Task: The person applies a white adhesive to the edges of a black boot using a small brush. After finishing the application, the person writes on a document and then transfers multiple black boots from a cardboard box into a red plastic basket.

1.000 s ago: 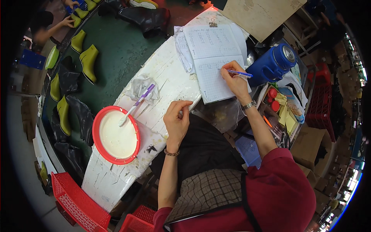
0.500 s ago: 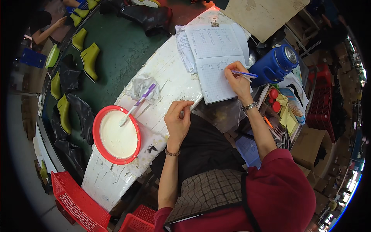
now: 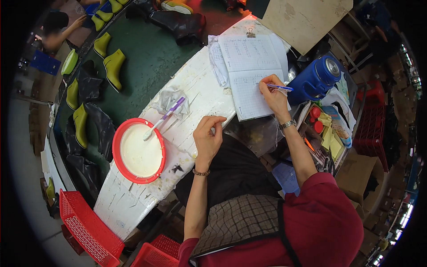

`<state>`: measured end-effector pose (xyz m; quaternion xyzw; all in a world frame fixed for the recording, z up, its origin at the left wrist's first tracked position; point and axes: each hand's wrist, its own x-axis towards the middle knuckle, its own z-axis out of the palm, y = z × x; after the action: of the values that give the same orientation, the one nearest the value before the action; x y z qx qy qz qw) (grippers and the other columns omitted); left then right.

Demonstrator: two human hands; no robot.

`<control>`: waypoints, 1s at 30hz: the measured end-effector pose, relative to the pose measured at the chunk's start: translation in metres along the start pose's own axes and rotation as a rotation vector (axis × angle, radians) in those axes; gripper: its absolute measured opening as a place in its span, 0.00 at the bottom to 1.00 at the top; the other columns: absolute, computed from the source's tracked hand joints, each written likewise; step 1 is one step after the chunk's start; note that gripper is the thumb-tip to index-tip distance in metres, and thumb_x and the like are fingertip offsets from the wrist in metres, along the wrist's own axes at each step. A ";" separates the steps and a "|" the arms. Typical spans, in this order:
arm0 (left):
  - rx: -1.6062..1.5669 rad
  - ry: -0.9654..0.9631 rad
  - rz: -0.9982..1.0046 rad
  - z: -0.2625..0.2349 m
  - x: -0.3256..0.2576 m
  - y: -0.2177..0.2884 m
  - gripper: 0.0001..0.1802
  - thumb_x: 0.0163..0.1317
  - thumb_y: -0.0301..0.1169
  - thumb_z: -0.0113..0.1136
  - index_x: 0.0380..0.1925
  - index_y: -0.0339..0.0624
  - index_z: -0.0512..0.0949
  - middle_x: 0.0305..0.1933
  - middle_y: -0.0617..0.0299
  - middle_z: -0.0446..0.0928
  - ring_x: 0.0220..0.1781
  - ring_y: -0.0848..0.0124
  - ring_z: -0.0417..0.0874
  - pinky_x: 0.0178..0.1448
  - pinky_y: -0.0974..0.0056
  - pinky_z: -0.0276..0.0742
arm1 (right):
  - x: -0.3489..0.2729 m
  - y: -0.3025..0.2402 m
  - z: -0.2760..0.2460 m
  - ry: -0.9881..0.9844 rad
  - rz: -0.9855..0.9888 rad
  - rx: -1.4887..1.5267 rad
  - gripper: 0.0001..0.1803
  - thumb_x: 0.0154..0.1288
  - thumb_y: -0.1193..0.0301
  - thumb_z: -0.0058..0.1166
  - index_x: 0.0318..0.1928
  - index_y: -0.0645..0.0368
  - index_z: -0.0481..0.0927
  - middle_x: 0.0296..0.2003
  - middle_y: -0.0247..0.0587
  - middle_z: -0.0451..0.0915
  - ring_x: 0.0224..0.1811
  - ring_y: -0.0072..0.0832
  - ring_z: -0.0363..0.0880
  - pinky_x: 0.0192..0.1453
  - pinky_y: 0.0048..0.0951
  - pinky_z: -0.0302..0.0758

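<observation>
My right hand [image 3: 276, 97] grips a blue-and-white pen [image 3: 283, 87] over the lower page of an open notebook [image 3: 255, 53]. Handwriting covers part of both pages, and a black binder clip [image 3: 251, 33] holds the top. By the near edge of the white table [image 3: 202, 98], my left hand [image 3: 209, 139] is loosely curled with nothing visible in it. To its left stands a red-rimmed bowl [image 3: 116, 153] of creamy white liquid. A purple-handled brush [image 3: 165, 116] leans across the bowl's rim, its handle over a crumpled white cloth [image 3: 180, 108].
Beyond the table, a green conveyor surface [image 3: 138, 75] bears yellow shoe lasts [image 3: 114, 69] and black boot uppers [image 3: 98, 129]. A blue flask [image 3: 315, 79] stands right of the notebook, near a box of odds and ends [image 3: 327, 129]. Red baskets [image 3: 89, 224] sit lower left. Another person's arm [image 3: 66, 31] shows upper left.
The whole view has shifted slightly, so the bowl and conveyor appear a little farther right. Both hands keep nearly the same pose, with the pen still over the page.
</observation>
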<state>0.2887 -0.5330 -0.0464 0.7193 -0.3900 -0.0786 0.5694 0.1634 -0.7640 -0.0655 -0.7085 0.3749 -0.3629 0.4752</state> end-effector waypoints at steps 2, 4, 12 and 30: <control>0.010 -0.001 -0.012 -0.002 -0.001 0.000 0.09 0.62 0.18 0.63 0.37 0.43 0.88 0.32 0.66 0.81 0.21 0.82 0.67 0.25 0.72 0.59 | -0.001 -0.002 0.001 -0.002 0.012 0.004 0.06 0.64 0.72 0.61 0.33 0.62 0.80 0.25 0.28 0.79 0.28 0.13 0.72 0.32 0.21 0.69; 0.026 -0.011 -0.017 -0.004 -0.001 0.001 0.10 0.61 0.17 0.62 0.36 0.43 0.87 0.32 0.65 0.82 0.22 0.80 0.70 0.25 0.72 0.62 | -0.003 -0.002 0.003 -0.003 -0.004 -0.016 0.06 0.64 0.72 0.61 0.33 0.62 0.79 0.25 0.28 0.79 0.28 0.14 0.73 0.32 0.22 0.70; 0.005 -0.032 -0.006 -0.004 -0.005 -0.001 0.09 0.61 0.17 0.62 0.36 0.42 0.87 0.31 0.64 0.81 0.23 0.78 0.73 0.25 0.71 0.64 | -0.027 -0.018 -0.028 0.129 -0.064 0.023 0.04 0.64 0.74 0.60 0.33 0.61 0.80 0.26 0.29 0.80 0.27 0.13 0.73 0.31 0.21 0.69; -0.156 -0.038 0.156 -0.062 -0.033 0.046 0.12 0.57 0.16 0.62 0.37 0.45 0.85 0.37 0.63 0.82 0.36 0.67 0.83 0.37 0.65 0.78 | -0.085 -0.095 -0.157 -0.096 -0.042 -0.880 0.19 0.65 0.63 0.67 0.51 0.62 0.84 0.35 0.44 0.88 0.37 0.33 0.86 0.45 0.32 0.80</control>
<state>0.2791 -0.4666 0.0042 0.6388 -0.4482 -0.0777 0.6205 0.0060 -0.7274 0.0554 -0.8668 0.4569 -0.1449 0.1379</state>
